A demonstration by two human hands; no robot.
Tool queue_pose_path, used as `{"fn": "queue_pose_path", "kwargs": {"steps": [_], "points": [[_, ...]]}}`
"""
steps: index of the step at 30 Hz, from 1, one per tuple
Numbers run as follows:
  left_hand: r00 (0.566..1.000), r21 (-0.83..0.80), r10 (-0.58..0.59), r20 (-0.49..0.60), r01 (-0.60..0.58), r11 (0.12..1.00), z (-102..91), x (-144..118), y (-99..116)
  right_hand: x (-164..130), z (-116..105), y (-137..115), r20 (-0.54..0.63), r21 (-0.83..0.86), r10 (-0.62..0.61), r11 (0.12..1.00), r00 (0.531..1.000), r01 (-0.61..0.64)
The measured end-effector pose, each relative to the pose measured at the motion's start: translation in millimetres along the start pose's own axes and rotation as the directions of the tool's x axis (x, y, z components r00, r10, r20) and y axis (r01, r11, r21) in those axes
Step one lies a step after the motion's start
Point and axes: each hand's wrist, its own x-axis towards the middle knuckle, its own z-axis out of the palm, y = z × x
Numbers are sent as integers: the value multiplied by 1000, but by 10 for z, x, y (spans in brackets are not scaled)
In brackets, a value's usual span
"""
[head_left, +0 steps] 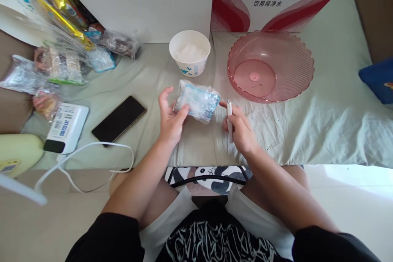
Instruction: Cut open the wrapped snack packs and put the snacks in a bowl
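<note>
A clear plastic packet with blue edging and whitish contents [199, 100] is raised over the cloth, gripped at its left side by my left hand [172, 120]. In my right hand [241, 129] is a slim white utility knife [229, 120], its tip pointing away from me. The right index fingertip is close to the packet's right edge; whether it touches, I cannot tell. Beyond the packet stands a white paper bowl [189, 54] with white stuff inside. To its right sits a pink ribbed plastic basin [270, 67] with a scalloped rim.
On the left lie a black phone [119, 120], a white power bank [67, 127] with a cable, and several snack packets [64, 63]. A yellow bottle [18, 153] is at the left edge. Two large boxes, one white [153, 4] and one red-and-white [273, 6], stand behind.
</note>
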Motion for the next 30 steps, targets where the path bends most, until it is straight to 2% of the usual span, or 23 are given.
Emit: {"fn": "queue_pose_path", "kwargs": {"steps": [2,5,9,15,18,24,27,30], "points": [[994,122,100,-55,-92,988,-65,33,16,-32,-56,1,-27,-22,-29,999,999,28],[985,239,173,17,-172,956,-113,35,38,-61,-64,-22,-41,46,-40,998,998,42],[980,315,155,126,-187,931,-87,-22,12,-48,-17,-83,-32,15,-35,999,999,35],[981,352,128,145,-172,920,-60,-57,40,-1,31,-71,-58,-111,-68,992,996,61],[990,298,95,102,-122,947,-88,-15,36,8,33,-50,-75,-133,-69,989,995,58],[995,87,33,-96,-25,996,-258,180,-133,29,-147,40,-57,-221,-98,972,994,84],[993,12,-18,-113,20,1000,-256,190,-145,45,-275,152,-140,-345,-150,934,979,94],[999,35,5,-50,-4,999,-156,76,-36,56,-331,248,-192,-535,-211,842,958,78]]}}
